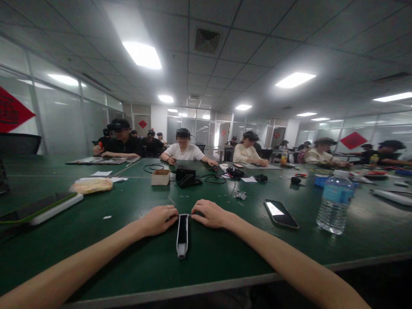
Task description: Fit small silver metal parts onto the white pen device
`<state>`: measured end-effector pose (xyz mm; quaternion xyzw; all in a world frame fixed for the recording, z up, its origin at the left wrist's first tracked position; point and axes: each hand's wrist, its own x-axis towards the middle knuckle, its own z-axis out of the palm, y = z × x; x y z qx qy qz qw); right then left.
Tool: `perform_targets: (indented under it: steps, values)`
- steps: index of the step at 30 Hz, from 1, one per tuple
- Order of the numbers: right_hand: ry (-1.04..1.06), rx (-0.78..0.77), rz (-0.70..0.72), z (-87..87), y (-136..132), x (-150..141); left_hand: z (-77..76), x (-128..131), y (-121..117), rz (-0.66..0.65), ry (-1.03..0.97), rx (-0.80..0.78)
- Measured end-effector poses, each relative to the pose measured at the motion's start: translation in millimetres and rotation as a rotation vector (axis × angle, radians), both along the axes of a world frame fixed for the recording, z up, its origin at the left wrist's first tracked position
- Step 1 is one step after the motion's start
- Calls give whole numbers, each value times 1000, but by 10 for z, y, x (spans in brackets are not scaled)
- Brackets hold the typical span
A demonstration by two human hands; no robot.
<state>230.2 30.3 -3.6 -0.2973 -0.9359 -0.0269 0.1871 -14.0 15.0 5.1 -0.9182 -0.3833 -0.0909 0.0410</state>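
A slim white-framed device with a long dark face (183,229) lies lengthwise on the green table (144,262), pointing toward me. Beside its far end, my left hand (159,219) rests palm down with loosely bent fingers, the fingertips very near or touching the device's left edge. My right hand (210,213) rests the same way on the other side, a small gap between its fingertips and the device. Neither hand is wrapped around anything. To the right of my right hand lies a phone (281,213) with a bright patch on its screen.
At right stands a water bottle (334,206). Ahead are a small cardboard box (160,177), a black device (186,177) with cables, and clear plastic bits (240,195). A green-edged panel (41,206) and a wrapped bundle (92,185) lie left. Several people sit across the table.
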Motion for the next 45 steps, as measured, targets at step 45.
perform_targets:
  steps: [45]
  values:
    - [-383,-154,-813,23,662,1029,-6,-14,25,-24,-12,-14]
